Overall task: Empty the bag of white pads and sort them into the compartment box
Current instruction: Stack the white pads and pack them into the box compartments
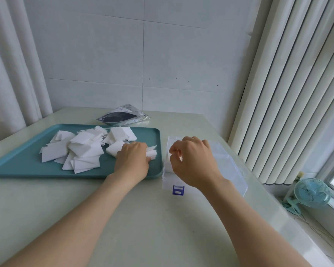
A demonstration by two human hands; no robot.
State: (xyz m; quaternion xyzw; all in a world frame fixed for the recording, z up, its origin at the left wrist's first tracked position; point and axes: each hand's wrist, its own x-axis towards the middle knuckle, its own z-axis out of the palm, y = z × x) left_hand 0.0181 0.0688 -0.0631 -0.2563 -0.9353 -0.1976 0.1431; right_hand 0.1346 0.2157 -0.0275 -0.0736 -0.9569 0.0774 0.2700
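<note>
On the glossy pale desk (143, 218), the smooth teal plastic tray (27, 166) carried a loose heap of thin, flat white pads (81, 149), so emptying looked done and sorting was under way. The clear, hard-walled compartment box (231, 170) stood just right of the tray. The limp printed plastic bag (121, 117) lay behind the tray. The left hand (132, 160) gripped a small stack at the tray's right end. The right hand (193, 160) hung curled over the box; whether it pinched anything was unclear. Next, the stack probably needed carrying over squarely.
</note>
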